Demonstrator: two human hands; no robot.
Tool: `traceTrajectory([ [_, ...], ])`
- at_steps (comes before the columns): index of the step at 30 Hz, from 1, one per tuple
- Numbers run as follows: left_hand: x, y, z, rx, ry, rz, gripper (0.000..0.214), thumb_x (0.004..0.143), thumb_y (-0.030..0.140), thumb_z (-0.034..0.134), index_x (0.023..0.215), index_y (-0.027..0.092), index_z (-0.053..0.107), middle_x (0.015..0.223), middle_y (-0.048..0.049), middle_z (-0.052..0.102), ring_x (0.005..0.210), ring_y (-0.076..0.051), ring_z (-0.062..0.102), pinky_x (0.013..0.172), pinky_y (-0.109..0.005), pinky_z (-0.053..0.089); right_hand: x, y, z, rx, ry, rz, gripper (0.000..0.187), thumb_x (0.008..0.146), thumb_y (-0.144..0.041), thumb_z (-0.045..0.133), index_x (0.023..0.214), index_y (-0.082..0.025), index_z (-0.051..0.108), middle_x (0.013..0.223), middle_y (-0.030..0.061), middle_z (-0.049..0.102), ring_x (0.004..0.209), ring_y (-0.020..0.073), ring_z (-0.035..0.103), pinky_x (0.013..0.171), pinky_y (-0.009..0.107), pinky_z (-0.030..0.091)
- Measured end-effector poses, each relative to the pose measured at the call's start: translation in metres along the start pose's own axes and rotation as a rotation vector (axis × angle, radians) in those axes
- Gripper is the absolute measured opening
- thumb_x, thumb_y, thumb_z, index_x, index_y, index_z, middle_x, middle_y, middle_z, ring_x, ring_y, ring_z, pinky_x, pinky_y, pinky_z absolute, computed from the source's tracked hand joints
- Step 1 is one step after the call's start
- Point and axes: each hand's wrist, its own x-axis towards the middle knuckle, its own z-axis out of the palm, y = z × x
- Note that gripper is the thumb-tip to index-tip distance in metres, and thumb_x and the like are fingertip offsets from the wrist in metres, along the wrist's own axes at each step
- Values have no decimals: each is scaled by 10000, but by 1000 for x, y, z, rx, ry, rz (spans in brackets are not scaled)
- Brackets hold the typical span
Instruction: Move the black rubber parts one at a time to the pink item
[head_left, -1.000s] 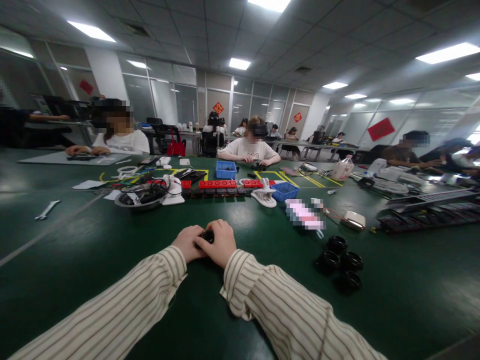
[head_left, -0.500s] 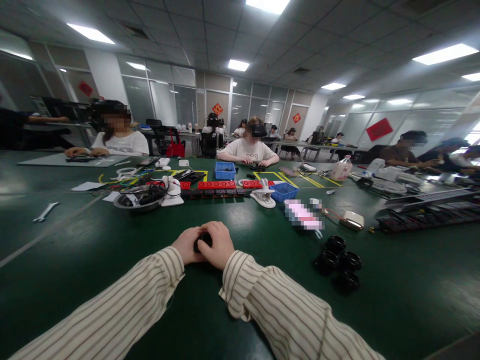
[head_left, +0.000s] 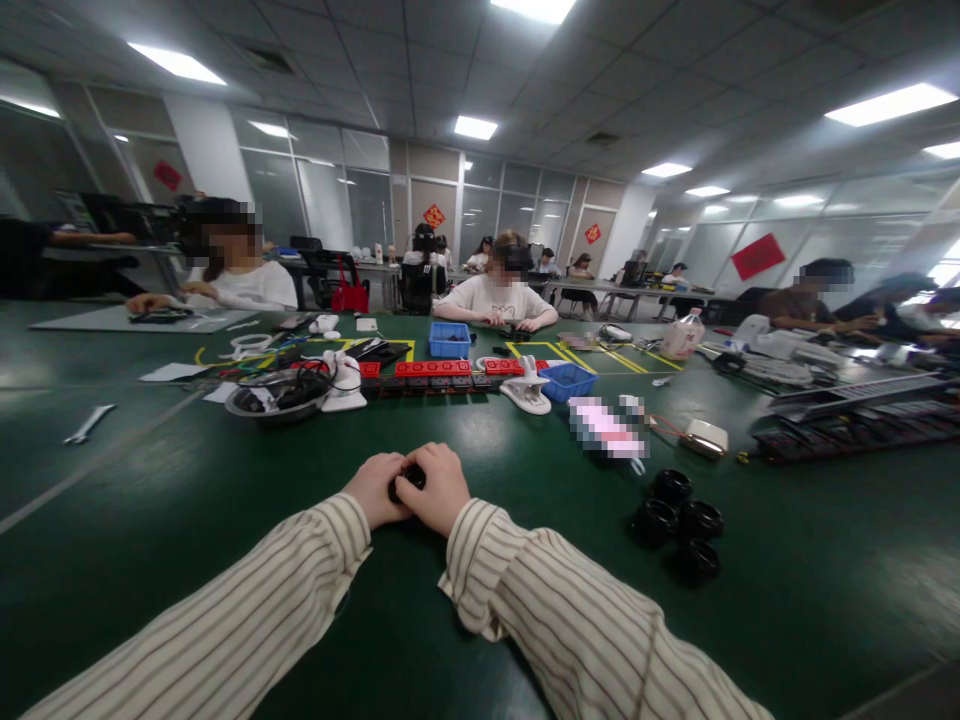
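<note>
Both my hands are wrapped round a small round black part (head_left: 412,479), close above the green table (head_left: 300,590) or resting on it. My left hand (head_left: 377,488) grips it from the left side. From the right, my right hand (head_left: 439,488) curls over it, with the thumb across its near face. Most of the part is hidden by my fingers. To the right stands a cluster of several glossy black ring-shaped parts (head_left: 701,521), apart from my hands.
Beyond my hands lie a steel bowl (head_left: 274,412) of cables, a row of red and black blocks (head_left: 433,370), a white clamp (head_left: 527,385) and blue baskets (head_left: 450,341). A wrench (head_left: 90,424) lies at left. A co-worker (head_left: 496,298) sits opposite.
My right hand has shifted very slightly over the black part, and the grip stays closed. The view has moved a touch; nothing else visibly differs.
</note>
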Motion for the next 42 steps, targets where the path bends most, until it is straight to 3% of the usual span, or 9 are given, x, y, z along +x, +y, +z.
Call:
traceTrajectory([
  [6,-1,-11,-2,-200,-55,99,398,597,282,659,969,162,581,1016,-67,606,964,-241,550,890,-364,428,-2,0,-3,46,-44,-141,130,692,-104,536,786,-184,576,837,14,576,878,174,484,823,310,362],
  [12,-1,-2,1,-160,-24,-6,609,543,353,728,1086,160,532,1056,-99,590,1001,-279,537,916,-404,403,-4,-3,-5,20,67,-22,211,754,-300,600,924,-186,553,948,42,552,921,191,472,843,342,366],
  [16,-1,8,0,-15,4,-125,529,545,353,713,1004,149,548,965,-98,594,935,-285,555,864,-402,415,-2,-1,-1,-40,71,41,258,726,-391,642,853,-187,547,894,38,533,876,192,470,809,345,375],
  [20,-1,11,0,25,-4,-96,350,588,325,658,874,151,556,861,-77,576,850,-260,561,787,-364,436,0,1,2,-59,54,50,176,730,-339,636,777,-187,561,825,20,538,833,180,471,783,328,373],
  [25,0,3,2,-93,6,-4,375,568,277,651,902,138,554,865,-72,574,850,-249,553,805,-359,441,0,0,0,0,9,-52,60,709,-195,607,763,-181,583,815,15,576,852,171,485,805,312,365],
  [32,0,-5,-4,-234,-87,62,343,574,252,655,898,173,573,956,-44,608,920,-239,563,865,-353,447,-2,-1,-3,44,-40,-163,116,686,-88,524,704,-192,570,779,0,595,865,167,498,832,307,361],
  [37,2,0,-2,-200,-66,16,503,551,326,715,1014,200,565,980,-48,620,941,-266,567,854,-372,448,-3,-4,-6,38,27,-98,146,731,-192,576,877,-190,567,935,29,568,933,182,474,854,330,359],
  [42,0,11,-3,-14,-22,-84,421,568,344,697,928,179,555,877,-52,592,863,-254,567,790,-359,447,-3,-3,-2,-14,63,6,183,744,-326,619,855,-194,556,900,33,536,891,191,469,824,341,367],
])
